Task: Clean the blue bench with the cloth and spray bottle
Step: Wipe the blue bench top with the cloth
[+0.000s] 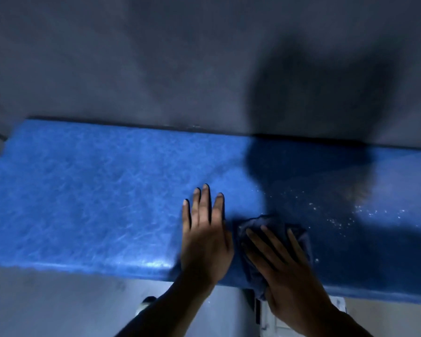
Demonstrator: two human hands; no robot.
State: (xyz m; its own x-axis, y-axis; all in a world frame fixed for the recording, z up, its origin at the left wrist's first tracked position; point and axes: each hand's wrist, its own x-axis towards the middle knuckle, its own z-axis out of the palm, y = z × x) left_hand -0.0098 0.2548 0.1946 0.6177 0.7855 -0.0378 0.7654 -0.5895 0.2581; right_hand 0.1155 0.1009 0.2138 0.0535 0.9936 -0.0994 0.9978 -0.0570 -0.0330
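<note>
Right hand (282,261), fingers spread, presses dark cloth (275,229) flat at the blue bench (83,190) near edge. Left hand (204,242) flat, fingers slightly apart, bracing beside it. Spray bottle unseen. Best: overlapping strokes toward droplets (338,220), even pressure.

A dim, bare indoor space: a padded blue bench (95,190) against a plain grey wall (156,57), pale floor (46,300) below.

No text, label, brand, number or sign can be read anywhere in the view; the blue tabletop (88,190) and the dark cloth (275,227) carry no lettering, and the picture is dim and blurred.
</note>
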